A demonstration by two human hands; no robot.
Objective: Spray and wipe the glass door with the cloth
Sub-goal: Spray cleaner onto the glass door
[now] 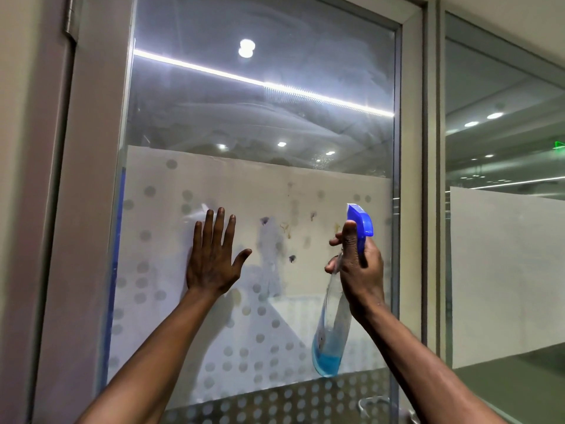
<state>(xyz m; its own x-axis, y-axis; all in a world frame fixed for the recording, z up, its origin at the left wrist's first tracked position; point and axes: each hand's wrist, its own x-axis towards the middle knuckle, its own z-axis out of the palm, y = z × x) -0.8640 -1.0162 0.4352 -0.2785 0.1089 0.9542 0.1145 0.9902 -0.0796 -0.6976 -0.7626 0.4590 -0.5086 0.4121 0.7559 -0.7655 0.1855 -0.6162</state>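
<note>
The glass door point(260, 117) fills the view, with a frosted, dotted film point(244, 332) across its lower half. Dark and yellowish smudges point(264, 221) mark the film between my hands. My left hand point(212, 258) lies flat on the glass with fingers spread, pressing a white cloth point(197, 214) whose corner shows above the fingertips; most of the cloth is hidden or blends into the film. My right hand point(359, 267) grips a clear spray bottle point(331, 338) with a blue trigger head and a little blue liquid at the bottom. Its nozzle points at the glass.
The door's grey frame point(91, 179) runs down the left, with a hinge point(70, 22) at the top. A metal door handle point(382, 405) sits at the lower right. Right of the frame post stands a fixed glass panel point(504, 240) with its own frosted band.
</note>
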